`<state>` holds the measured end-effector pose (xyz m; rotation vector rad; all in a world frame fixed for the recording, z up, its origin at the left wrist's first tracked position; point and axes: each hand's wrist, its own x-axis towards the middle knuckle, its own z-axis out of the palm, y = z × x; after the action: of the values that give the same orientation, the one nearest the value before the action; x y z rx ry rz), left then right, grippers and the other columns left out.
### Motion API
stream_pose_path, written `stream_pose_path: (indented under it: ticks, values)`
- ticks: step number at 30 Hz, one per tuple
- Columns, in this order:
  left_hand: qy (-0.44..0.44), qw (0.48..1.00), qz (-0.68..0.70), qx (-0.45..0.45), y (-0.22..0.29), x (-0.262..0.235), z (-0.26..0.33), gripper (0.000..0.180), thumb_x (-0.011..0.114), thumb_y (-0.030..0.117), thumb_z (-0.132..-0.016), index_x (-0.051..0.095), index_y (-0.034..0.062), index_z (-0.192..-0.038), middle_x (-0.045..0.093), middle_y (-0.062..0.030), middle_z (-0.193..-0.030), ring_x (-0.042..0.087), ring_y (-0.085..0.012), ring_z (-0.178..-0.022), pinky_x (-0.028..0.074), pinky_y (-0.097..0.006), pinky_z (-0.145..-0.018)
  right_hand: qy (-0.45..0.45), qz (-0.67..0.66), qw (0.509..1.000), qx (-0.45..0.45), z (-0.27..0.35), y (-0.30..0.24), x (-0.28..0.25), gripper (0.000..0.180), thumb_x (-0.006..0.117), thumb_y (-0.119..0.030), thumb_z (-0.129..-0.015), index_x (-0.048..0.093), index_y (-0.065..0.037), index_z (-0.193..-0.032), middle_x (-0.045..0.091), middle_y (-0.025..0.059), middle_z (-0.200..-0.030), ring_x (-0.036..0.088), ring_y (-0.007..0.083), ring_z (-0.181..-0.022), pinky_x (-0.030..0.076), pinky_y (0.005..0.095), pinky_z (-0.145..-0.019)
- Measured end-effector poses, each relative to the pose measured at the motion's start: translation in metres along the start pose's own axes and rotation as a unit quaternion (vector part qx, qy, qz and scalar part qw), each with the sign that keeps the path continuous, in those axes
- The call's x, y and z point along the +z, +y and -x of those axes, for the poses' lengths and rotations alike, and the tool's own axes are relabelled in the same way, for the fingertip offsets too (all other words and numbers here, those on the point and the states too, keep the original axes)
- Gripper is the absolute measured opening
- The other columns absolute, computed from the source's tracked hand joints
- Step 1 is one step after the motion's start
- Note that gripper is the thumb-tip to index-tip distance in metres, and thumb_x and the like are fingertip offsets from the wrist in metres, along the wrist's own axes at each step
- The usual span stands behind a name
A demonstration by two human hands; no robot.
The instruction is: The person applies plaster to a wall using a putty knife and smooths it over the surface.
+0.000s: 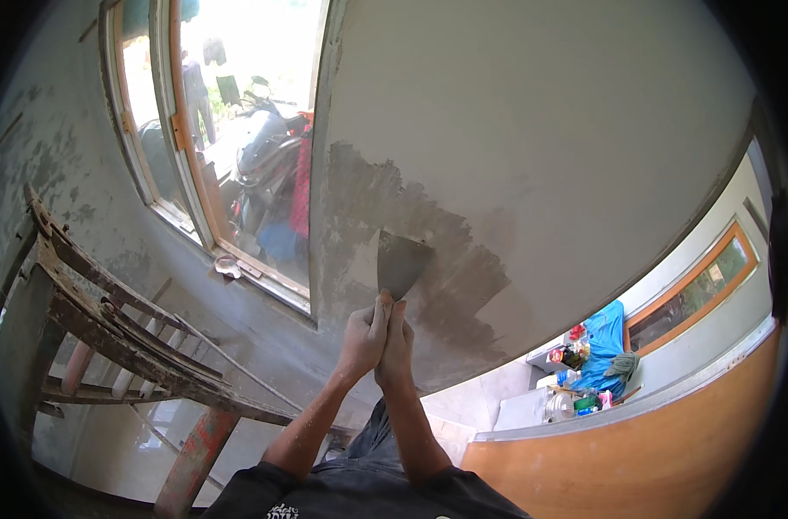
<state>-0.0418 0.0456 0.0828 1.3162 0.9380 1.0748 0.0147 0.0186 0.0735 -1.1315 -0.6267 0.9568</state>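
Note:
Both my hands are closed together around the handle of a putty knife (401,265), whose wide grey blade points up against the wall (532,112). My left hand (363,342) and my right hand (396,348) press side by side, thumbs upward, and cover most of the handle. Around the blade spreads a darker, rough-edged brown-grey patch (463,268), with pale smooth coating above and to the right of it. Whitish dust coats my fingers.
A worn metal frame (134,346) with rungs stands close at my left. Behind it is a window (238,156) with a motorbike and a person outside. At lower right, bottles and a blue plastic sheet (608,342) lie beyond the wall's edge, near an orange-brown panel (619,467).

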Motion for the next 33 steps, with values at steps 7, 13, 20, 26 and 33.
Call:
stream_pose_path:
  ticks: [7,13,20,26,33]
  values:
    - [0.008,0.999,0.045,0.014,0.013,0.003,0.001,0.056,0.041,0.043,-0.095,0.055,-0.0061,-0.071,0.048,-0.0026,-0.057,0.043,-0.0083,-0.060,0.038,-0.030,-0.051,-0.004,0.040,0.999,-0.027,0.000,-0.011,0.000,0.050,0.038,-0.040,-0.097,0.060,0.005,-0.095,0.057,0.0043,-0.082,0.049,0.0103,-0.077,0.041,0.0253,-0.067]
    - [0.022,0.999,0.034,-0.009,0.017,0.002,-0.008,0.056,0.040,0.042,-0.095,0.054,-0.0059,-0.070,0.047,-0.0017,-0.057,0.042,-0.0081,-0.060,0.037,-0.030,-0.051,-0.039,0.088,0.994,-0.056,-0.012,-0.017,0.001,0.050,0.039,-0.040,-0.096,0.060,0.006,-0.098,0.059,0.0062,-0.086,0.051,0.0113,-0.079,0.042,0.0260,-0.069]
    - [0.033,0.999,-0.013,0.032,0.012,-0.002,-0.001,0.057,0.040,0.042,-0.095,0.054,-0.0071,-0.070,0.047,-0.0047,-0.055,0.041,-0.0084,-0.058,0.037,-0.031,-0.050,-0.016,0.014,1.000,-0.021,-0.008,-0.006,0.011,0.050,0.040,-0.041,-0.096,0.060,0.006,-0.098,0.059,0.0064,-0.087,0.051,0.0109,-0.080,0.042,0.0254,-0.071]
    - [0.015,1.000,-0.012,0.015,0.033,-0.003,-0.006,0.056,0.040,0.043,-0.095,0.054,-0.0055,-0.071,0.047,-0.0041,-0.055,0.042,-0.0086,-0.058,0.036,-0.030,-0.050,-0.011,0.033,0.998,-0.047,-0.013,-0.013,0.009,0.052,0.035,-0.047,-0.096,0.059,-0.001,-0.091,0.055,0.0007,-0.077,0.051,0.0081,-0.072,0.041,0.0240,-0.063]
    - [0.031,0.998,-0.047,0.005,0.033,-0.005,0.000,0.058,0.040,0.046,-0.094,0.057,-0.0068,-0.077,0.051,-0.0121,-0.056,0.046,-0.0119,-0.058,0.040,-0.032,-0.054,-0.007,-0.009,1.000,-0.010,-0.004,-0.016,0.014,0.051,0.038,-0.041,-0.097,0.060,0.005,-0.103,0.059,0.0057,-0.088,0.052,0.0107,-0.082,0.042,0.0252,-0.072]
